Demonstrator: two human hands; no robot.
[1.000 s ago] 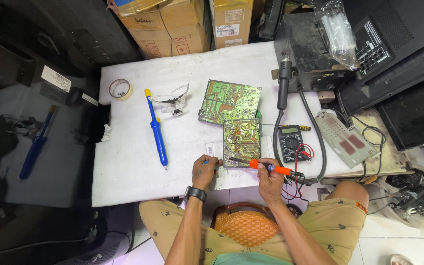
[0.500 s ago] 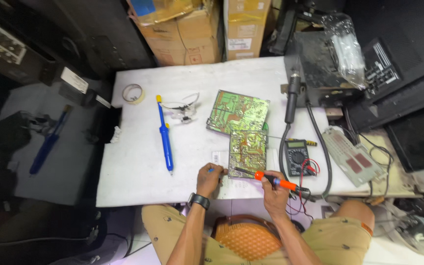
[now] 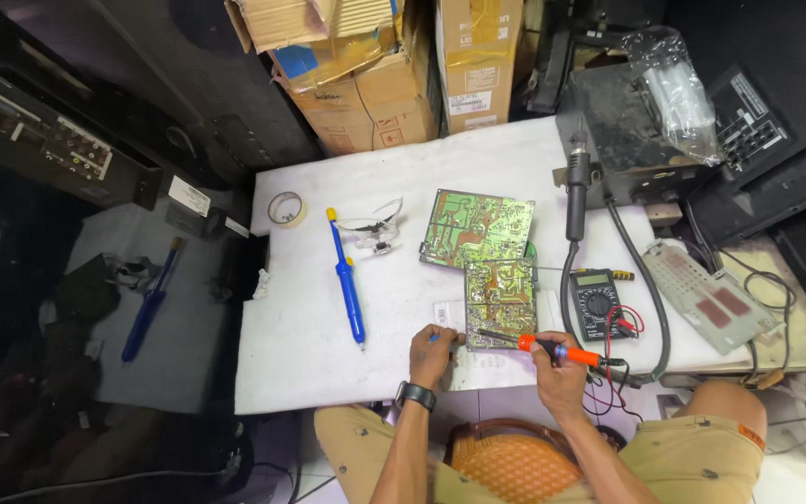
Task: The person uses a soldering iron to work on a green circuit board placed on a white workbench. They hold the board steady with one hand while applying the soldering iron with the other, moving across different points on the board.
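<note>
At the table's near edge, the right hand (image 3: 557, 366) grips an orange soldering iron (image 3: 552, 350); the left hand (image 3: 433, 350), curled, steadies the small circuit board (image 3: 500, 303).

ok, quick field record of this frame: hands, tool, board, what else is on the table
right hand: grips an orange-handled soldering iron, tip on the small circuit board
left hand: at the board's near-left corner, wristwatch on the wrist
second board: larger, green, lying behind the small one
multimeter: right of the small board, red and black leads attached
blue desoldering pump: lying left of the boards
tape roll: far-left corner of the white table
</note>
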